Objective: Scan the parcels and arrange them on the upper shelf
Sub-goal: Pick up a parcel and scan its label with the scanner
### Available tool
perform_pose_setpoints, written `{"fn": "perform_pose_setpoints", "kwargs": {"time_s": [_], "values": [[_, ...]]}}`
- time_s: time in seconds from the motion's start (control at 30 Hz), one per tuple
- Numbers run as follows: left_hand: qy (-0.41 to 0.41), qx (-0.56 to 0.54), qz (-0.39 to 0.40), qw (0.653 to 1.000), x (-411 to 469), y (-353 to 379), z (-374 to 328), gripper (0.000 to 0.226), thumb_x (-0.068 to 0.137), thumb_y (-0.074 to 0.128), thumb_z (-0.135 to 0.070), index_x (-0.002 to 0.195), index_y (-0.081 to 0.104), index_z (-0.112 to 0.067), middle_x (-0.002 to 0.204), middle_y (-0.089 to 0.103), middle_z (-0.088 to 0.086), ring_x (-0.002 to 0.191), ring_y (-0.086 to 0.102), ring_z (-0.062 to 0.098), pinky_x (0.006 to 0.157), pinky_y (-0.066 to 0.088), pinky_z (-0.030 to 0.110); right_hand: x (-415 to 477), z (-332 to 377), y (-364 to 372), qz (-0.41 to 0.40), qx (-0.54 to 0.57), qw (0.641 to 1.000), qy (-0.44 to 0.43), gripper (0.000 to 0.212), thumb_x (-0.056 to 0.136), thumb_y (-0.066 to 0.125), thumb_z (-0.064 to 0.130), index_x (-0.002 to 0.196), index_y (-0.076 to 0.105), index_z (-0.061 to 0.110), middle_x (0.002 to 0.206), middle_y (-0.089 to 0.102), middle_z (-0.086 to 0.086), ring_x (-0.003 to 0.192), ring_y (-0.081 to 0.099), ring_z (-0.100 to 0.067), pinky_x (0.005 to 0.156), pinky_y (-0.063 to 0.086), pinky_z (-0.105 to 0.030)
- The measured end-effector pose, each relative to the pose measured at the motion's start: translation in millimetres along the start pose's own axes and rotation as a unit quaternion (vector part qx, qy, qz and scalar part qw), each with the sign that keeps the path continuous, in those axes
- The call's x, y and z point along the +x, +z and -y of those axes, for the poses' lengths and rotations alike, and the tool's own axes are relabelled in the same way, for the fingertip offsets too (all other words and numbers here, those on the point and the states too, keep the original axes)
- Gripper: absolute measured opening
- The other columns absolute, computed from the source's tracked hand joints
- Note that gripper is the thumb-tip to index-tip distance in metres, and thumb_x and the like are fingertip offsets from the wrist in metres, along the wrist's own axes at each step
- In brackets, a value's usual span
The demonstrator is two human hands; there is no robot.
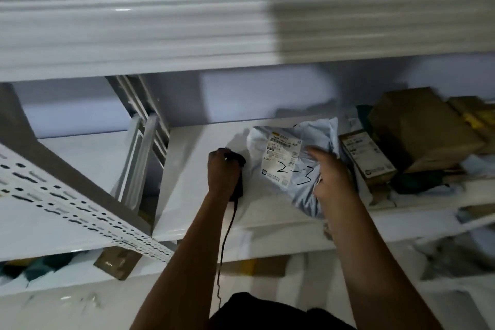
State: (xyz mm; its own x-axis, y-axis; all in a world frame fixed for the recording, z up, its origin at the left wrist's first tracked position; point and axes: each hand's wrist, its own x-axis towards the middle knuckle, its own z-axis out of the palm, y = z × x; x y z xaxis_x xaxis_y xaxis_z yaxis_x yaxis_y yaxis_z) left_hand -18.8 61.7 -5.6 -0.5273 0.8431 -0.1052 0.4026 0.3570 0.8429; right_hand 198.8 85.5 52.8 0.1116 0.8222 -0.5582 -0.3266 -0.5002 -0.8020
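Left hand (pixel 223 173) clenched around black scanner (pixel 237 190), right hand (pixel 330 177) flat on grey parcel (pixel 281 163), fingers outstretched

Left forearm (pixel 187 244): bare, enters at 6 o'clock and extends toward 1 o'clock. Left hand (pixel 223 171): back facing the camera, fingers curled round a black scanner (pixel 238 185).

Right forearm (pixel 361 249): bare, enters at 5 o'clock and extends toward 11 o'clock. Right hand (pixel 330 177): palm down on a grey parcel (pixel 278 169), fingers extended toward 10 o'clock. Motion blur obscures the thumb grip.
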Motion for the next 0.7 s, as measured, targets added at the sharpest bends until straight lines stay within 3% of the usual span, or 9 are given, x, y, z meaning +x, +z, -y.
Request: {"fn": "perform_pose_setpoints", "kwargs": {"time_s": [0.13, 0.2, 0.27, 0.37, 0.43, 0.5, 0.57, 0.63, 0.7], "values": [[-0.051, -0.198, 0.179, 0.962, -7, -11, -54, 0.048, 0.07, 0.061, -0.039, 0.094, 0.071, 0.0, 0.085, 0.067, 0.008, 0.08, 0.06, 0.02, 0.071, 0.044, 0.032, -1, 16, 8, 0.003, -0.004, 0.999, -0.033, 0.058, 0.069, 0.089, 0.038, 0.117, 0.069, 0.013, 0.106, 0.078, -0.015, 0.097, 0.075, -0.038, 0.095, 0.056, -0.059], [-0.033, -0.234, 0.197, 0.951, -16, -21, -73, 0.037, 0.088, 0.062, -0.043, 0.084, 0.072, -0.008, 0.076, 0.071, 0.003, 0.07, 0.066, 0.018, 0.064, 0.048, 0.03, -2, 25, 8, -0.008, 0.005, 0.999, -0.048, 0.062, 0.072, 0.087, 0.046, 0.12, 0.064, 0.015, 0.107, 0.077, -0.014, 0.092, 0.077, -0.036, 0.089, 0.059, -0.057], [0.008, -0.274, 0.192, 0.942, -27, -26, -85, 0.033, 0.1, 0.063, -0.037, 0.097, 0.079, -0.008, 0.089, 0.08, 0.004, 0.081, 0.076, 0.018, 0.071, 0.058, 0.03, -4, 34, 5, -0.021, 0.003, 0.998, -0.065, 0.07, 0.071, 0.086, 0.055, 0.124, 0.062, 0.016, 0.11, 0.076, -0.014, 0.091, 0.077, -0.033, 0.088, 0.061, -0.052], [0.069, -0.277, 0.164, 0.944, -42, -30, -102, 0.021, 0.099, 0.068, -0.024, 0.109, 0.077, -0.008, 0.104, 0.08, 0.004, 0.1, 0.076, 0.021, 0.088, 0.06, 0.036, -2, 46, -4, -0.042, -0.003, 0.995, -0.087, 0.131, 0.03, 0.088, 0.081, 0.139, 0.056, 0.016, 0.128, 0.069, -0.013, 0.108, 0.071, -0.032, 0.096, 0.058, -0.052], [0.078, -0.254, 0.163, 0.95, -51, -32, -111, 0.012, 0.099, 0.068, -0.02, 0.107, 0.075, -0.016, 0.102, 0.08, -0.003, 0.096, 0.076, 0.012, 0.08, 0.059, 0.027, -9, 56, -10, -0.042, -0.015, 0.993, -0.107, 0.147, 0.023, 0.084, 0.085, 0.148, 0.048, 0.016, 0.143, 0.061, -0.011, 0.121, 0.065, -0.032, 0.104, 0.052, -0.054], [0.068, -0.231, 0.206, 0.948, -63, -37, -121, 0.018, 0.097, 0.069, -0.036, 0.109, 0.073, -0.023, 0.101, 0.08, -0.007, 0.093, 0.077, 0.011, 0.075, 0.058, 0.025, -26, 66, -13, -0.022, -0.039, 0.991, -0.123, 0.128, 0.044, 0.079, 0.08, 0.148, 0.047, 0.013, 0.146, 0.057, -0.01, 0.124, 0.062, -0.032, 0.106, 0.051, -0.052], [0.06, -0.195, 0.215, 0.955, -80, -40, -134, 0.035, 0.094, 0.066, -0.055, 0.109, 0.073, -0.025, 0.096, 0.08, -0.009, 0.081, 0.076, 0.007, 0.065, 0.057, 0.025, -39, 74, -21, -0.02, -0.068, 0.987, -0.145, 0.114, 0.051, 0.073, 0.079, 0.143, 0.055, 0.014, 0.142, 0.061, -0.008, 0.121, 0.064, -0.031, 0.105, 0.052, -0.05], [0.078, -0.203, 0.184, 0.958, -93, -41, -145, 0.028, 0.101, 0.06, -0.046, 0.097, 0.073, -0.022, 0.077, 0.078, -0.015, 0.064, 0.071, -0.003, 0.053, 0.05, 0.012, -43, 81, -32, 0.011, -0.065, 0.983, -0.17, 0.101, 0.052, 0.073, 0.08, 0.134, 0.064, 0.021, 0.132, 0.068, -0.005, 0.115, 0.068, -0.028, 0.104, 0.053, -0.05], [0.105, -0.236, 0.153, 0.954, -113, -40, -157, 0.024, 0.106, 0.057, -0.031, 0.091, 0.072, -0.02, 0.074, 0.077, -0.017, 0.069, 0.073, -0.003, 0.059, 0.05, 0.008, -45, 90, -44, 0.039, -0.049, 0.979, -0.195, 0.09, 0.054, 0.079, 0.08, 0.126, 0.069, 0.027, 0.124, 0.073, 0.0, 0.114, 0.069, -0.024, 0.104, 0.053, -0.05]]}}
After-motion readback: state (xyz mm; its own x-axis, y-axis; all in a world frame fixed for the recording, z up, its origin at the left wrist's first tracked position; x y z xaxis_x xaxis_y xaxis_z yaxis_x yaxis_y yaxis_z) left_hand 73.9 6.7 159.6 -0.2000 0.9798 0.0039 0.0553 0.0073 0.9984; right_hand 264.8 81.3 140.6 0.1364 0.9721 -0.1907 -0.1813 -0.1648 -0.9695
